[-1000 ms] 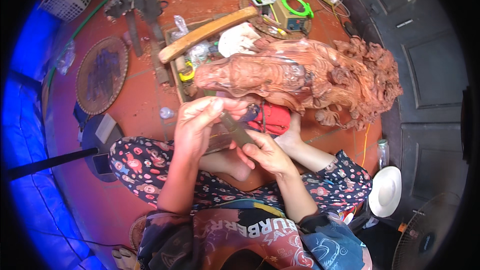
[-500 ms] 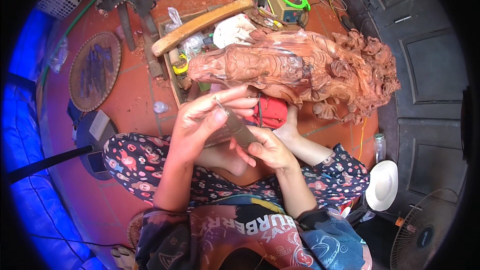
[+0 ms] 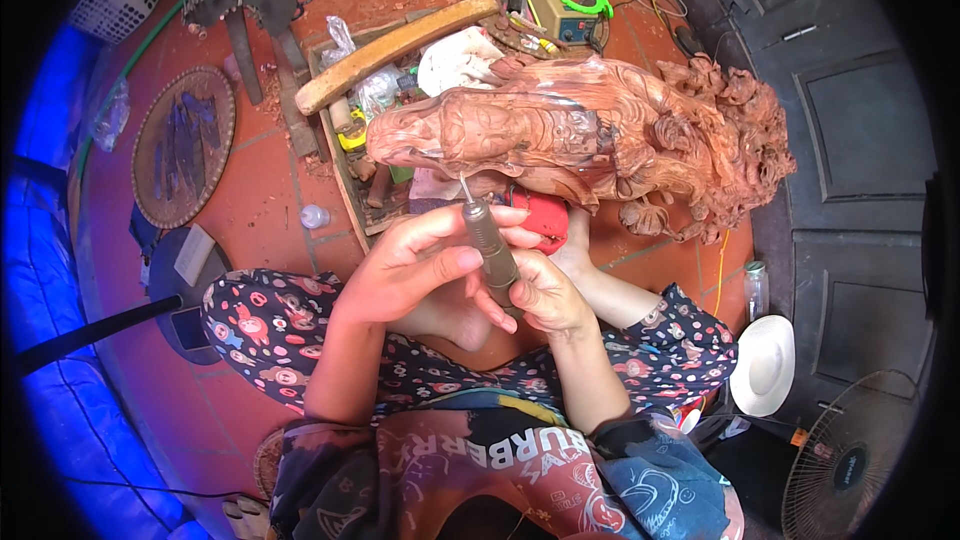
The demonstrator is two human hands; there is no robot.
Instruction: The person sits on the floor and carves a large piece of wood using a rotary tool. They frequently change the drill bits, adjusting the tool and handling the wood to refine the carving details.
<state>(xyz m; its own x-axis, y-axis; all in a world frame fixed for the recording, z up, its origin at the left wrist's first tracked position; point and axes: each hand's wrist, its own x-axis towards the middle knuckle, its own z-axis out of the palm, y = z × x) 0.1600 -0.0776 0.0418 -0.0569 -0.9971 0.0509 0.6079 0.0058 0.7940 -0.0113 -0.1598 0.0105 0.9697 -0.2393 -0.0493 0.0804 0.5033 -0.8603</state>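
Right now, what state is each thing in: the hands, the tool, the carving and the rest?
left hand: closed around the rotary tool.
right hand: gripping the tool's lower end.
rotary tool: held tilted, bit pointing up at the carving.
wood carving: lying on its side, raw wood.
wooden mallet: lying across the tool tray.
small bottle: upright on the floor.
fan: cannot tell if running.

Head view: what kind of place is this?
Probably a woodcarving workshop, worked on the floor: a large reddish carved wooden sculpture, a grey rotary carving handpiece in both hands, and an open wooden tray of tools.
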